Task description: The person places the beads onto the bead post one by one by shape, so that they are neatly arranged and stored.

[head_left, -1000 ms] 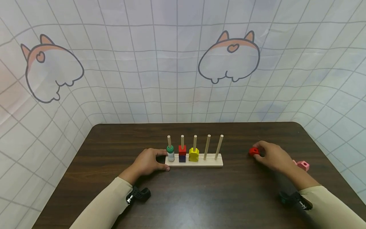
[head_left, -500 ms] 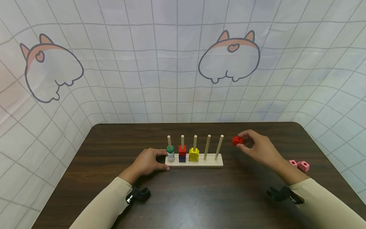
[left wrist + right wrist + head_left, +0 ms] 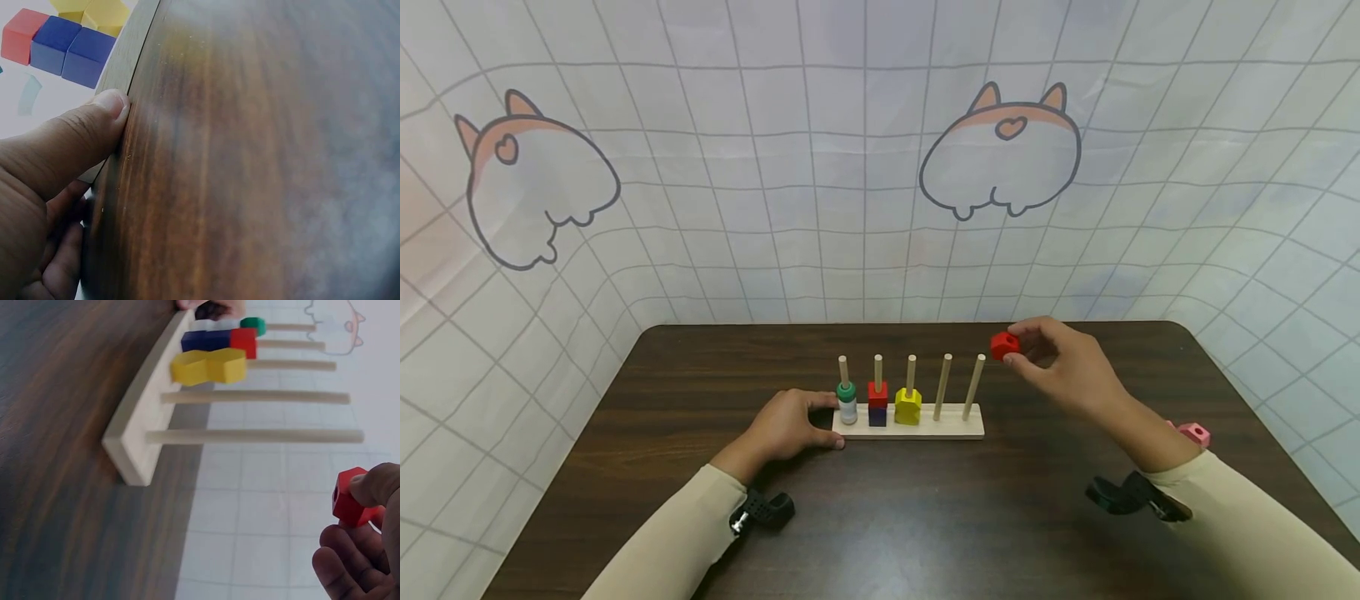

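A pale wooden peg board (image 3: 955, 429) with several upright pegs stands on the table. From the left, its pegs carry white and green beads (image 3: 847, 402), blue and red cubes (image 3: 877, 403), and yellow angular beads (image 3: 907, 407); the two rightmost pegs are bare. My left hand (image 3: 782, 425) grips the board's left end, the thumb (image 3: 94, 128) against its front edge. Between thumb and fingers, my right hand (image 3: 1067, 371) pinches a red bead (image 3: 1004, 346) with a hole, in the air just right of the rightmost peg (image 3: 262, 436) and apart from it.
Pink beads (image 3: 1195, 434) lie on the dark wooden table (image 3: 880, 517) at the right, partly behind my right forearm. A white grid-patterned curtain (image 3: 865, 208) hangs behind and beside the table.
My right hand has lifted the red bead off the table and carried it left and up to near the rightmost peg. My left hand and the board have stayed in place.
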`<state>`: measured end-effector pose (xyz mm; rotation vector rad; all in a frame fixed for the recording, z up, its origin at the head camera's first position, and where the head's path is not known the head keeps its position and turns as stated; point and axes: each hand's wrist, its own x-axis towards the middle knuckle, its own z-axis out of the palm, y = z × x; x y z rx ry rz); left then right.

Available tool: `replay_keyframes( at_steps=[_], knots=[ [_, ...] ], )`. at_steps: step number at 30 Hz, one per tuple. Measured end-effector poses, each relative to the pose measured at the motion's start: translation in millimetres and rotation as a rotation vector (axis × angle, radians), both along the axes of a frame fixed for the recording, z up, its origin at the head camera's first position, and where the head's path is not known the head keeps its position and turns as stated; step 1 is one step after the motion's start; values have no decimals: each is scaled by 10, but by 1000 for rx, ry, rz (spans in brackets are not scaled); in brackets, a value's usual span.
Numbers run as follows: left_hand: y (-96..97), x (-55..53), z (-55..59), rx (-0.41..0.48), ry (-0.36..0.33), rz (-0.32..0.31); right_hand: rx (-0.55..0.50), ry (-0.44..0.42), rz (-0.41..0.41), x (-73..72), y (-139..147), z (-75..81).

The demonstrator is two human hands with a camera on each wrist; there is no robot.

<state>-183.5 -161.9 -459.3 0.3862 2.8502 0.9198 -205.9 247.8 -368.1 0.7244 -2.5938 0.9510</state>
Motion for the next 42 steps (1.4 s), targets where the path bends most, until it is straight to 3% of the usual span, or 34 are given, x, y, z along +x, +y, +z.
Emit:
replay_keyframes(
  at_steps=[10, 18, 31, 42],
  knots=[
    [-1, 4, 7, 11, -2, -6, -55, 52, 57, 32, -186, 229],
    [-3, -3, 5, 10, 2, -5, -70, 16, 127, 68, -387, 332],
    [-2, -10, 7, -3, 4, -2, -46, -13, 164, 99, -661, 344],
    [0, -8, -2, -5, 11, -5, -32, -41, 135, 130, -898, 320]
  ],
)
